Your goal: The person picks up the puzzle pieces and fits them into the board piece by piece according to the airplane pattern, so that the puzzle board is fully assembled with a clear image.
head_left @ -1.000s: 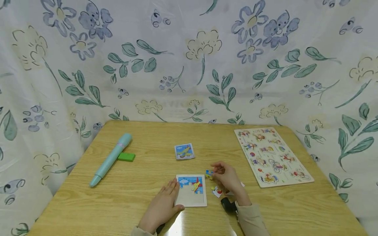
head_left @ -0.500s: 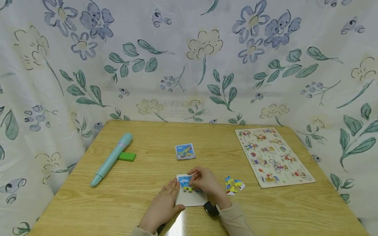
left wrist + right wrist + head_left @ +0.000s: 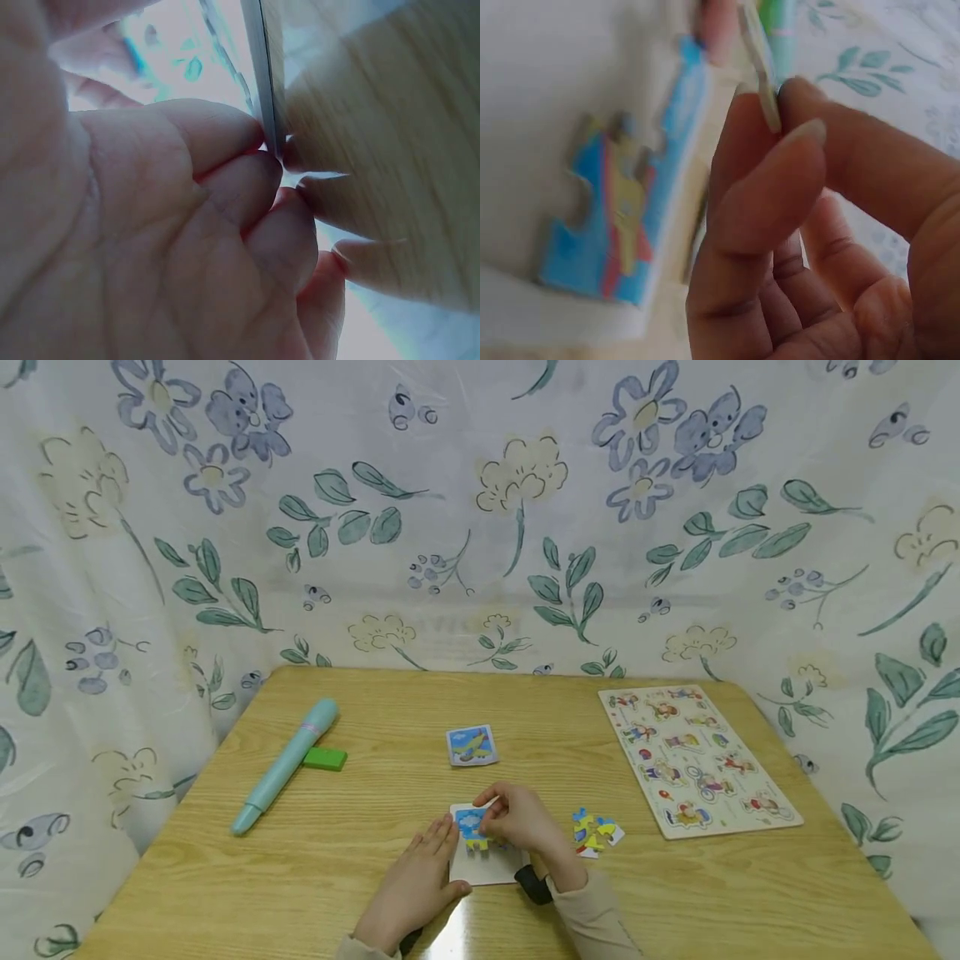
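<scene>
My right hand (image 3: 525, 822) pinches a jigsaw piece (image 3: 477, 844) between thumb and fingers, over the upper part of a small white puzzle tray (image 3: 483, 872). In the right wrist view that piece (image 3: 761, 71) appears nearly edge-on, tilted up from the tray. Joined blue pieces with a red and yellow shape (image 3: 607, 217) lie along the tray's far side, partly hidden by my right hand in the head view. My left hand (image 3: 416, 877) lies along the tray's left side with fingers extended; in the left wrist view its fingertips touch the tray's edge (image 3: 261, 75).
Several loose jigsaw pieces (image 3: 596, 833) lie right of the tray. Behind it is a small airplane picture card (image 3: 472, 745). A large picture board (image 3: 697, 760) lies at right. At left are a teal marker-shaped tube (image 3: 285, 768) and a green block (image 3: 326, 759).
My right hand has carried a jigsaw piece from the loose pieces leftward over the tray, then moved only slightly in the last half second. The left hand stays at the tray's side.
</scene>
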`<state>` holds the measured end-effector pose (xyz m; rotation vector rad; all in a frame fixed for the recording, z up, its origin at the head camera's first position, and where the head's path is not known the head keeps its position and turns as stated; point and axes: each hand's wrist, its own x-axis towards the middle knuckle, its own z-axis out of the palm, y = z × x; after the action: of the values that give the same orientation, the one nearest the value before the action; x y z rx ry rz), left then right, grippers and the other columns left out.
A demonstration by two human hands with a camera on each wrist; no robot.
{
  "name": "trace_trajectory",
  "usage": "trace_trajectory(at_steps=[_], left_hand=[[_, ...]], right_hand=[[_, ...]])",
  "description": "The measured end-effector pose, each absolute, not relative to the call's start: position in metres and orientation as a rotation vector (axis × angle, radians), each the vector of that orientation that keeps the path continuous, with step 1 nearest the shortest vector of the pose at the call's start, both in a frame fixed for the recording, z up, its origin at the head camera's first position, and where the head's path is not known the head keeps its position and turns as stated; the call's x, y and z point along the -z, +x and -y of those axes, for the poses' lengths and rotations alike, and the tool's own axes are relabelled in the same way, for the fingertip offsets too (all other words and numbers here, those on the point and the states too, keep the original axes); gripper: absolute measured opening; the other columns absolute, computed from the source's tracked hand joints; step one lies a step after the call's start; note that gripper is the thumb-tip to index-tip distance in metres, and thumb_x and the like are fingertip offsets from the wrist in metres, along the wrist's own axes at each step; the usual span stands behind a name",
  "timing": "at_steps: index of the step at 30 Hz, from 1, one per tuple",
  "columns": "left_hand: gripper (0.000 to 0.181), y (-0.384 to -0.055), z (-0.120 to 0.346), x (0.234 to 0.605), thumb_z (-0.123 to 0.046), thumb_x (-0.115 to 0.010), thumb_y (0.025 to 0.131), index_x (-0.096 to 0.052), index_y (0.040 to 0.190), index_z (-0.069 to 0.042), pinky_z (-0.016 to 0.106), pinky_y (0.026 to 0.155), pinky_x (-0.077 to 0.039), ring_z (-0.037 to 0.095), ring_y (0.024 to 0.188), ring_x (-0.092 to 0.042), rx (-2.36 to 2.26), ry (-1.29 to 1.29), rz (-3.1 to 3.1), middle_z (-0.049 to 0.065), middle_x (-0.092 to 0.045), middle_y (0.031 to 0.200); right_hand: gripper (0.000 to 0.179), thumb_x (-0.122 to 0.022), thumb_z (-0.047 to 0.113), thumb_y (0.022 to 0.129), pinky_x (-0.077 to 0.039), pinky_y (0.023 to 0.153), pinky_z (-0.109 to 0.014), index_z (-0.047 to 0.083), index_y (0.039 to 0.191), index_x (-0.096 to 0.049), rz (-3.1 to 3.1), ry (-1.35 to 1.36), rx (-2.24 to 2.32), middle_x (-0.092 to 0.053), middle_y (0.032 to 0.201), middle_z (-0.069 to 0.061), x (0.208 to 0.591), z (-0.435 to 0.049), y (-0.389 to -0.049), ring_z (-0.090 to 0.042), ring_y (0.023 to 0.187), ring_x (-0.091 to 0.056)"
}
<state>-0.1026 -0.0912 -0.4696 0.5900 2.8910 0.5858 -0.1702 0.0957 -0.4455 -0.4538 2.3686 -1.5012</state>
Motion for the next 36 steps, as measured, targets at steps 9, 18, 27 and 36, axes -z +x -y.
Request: trace_trajectory(at_steps=[9, 18, 27, 36], left_hand=[[0.083, -0.104, 0.092, 0.473, -0.044, -0.07, 0.084, -0.041, 0.142, 0.008, 0.058, 0.112, -0.034, 0.039, 0.141, -0.037, -0.592, 0.623, -2.908, 0.023, -0.036, 0.153], [0.082, -0.105, 0.091, 0.467, -0.043, -0.069, 0.085, -0.039, 0.144, 0.005, 0.059, 0.112, -0.034, 0.039, 0.141, -0.036, -0.588, 0.629, -2.888, 0.023, -0.034, 0.154], [0.079, -0.102, 0.091, 0.467, -0.043, -0.069, 0.083, -0.043, 0.142, 0.004, 0.059, 0.11, -0.036, 0.04, 0.14, -0.038, -0.596, 0.653, -2.912, 0.024, -0.035, 0.153], [0.081, -0.102, 0.093, 0.471, -0.042, -0.068, 0.083, -0.042, 0.141, 0.008, 0.059, 0.111, -0.035, 0.039, 0.141, -0.036, -0.593, 0.644, -2.911, 0.024, -0.034, 0.153]], right_hand=[[0.023, -0.069, -0.009, 0.073, -0.038, 0.047, -0.016, -0.003, 0.095, -0.066, -2.513, -0.441, 1.406, -0.059, 0.066, -0.002, 0.461, -0.08, -0.175, -0.007, 0.055, -0.048], [0.025, -0.074, -0.006, 0.073, -0.038, 0.049, -0.017, -0.001, 0.097, -0.066, -2.646, -0.487, 1.311, -0.056, 0.066, -0.001, 0.462, -0.078, -0.173, -0.006, 0.056, -0.046], [0.025, -0.072, 0.005, 0.083, -0.038, 0.049, -0.017, -0.002, 0.107, -0.064, -2.564, -0.429, 1.4, -0.057, 0.071, -0.001, 0.464, -0.087, -0.175, -0.008, 0.058, -0.047], [0.02, -0.063, 0.011, 0.093, -0.045, 0.06, -0.019, 0.003, 0.112, -0.066, -2.619, -0.109, 1.554, -0.065, 0.092, -0.007, 0.462, -0.15, -0.179, -0.012, 0.074, -0.055]])
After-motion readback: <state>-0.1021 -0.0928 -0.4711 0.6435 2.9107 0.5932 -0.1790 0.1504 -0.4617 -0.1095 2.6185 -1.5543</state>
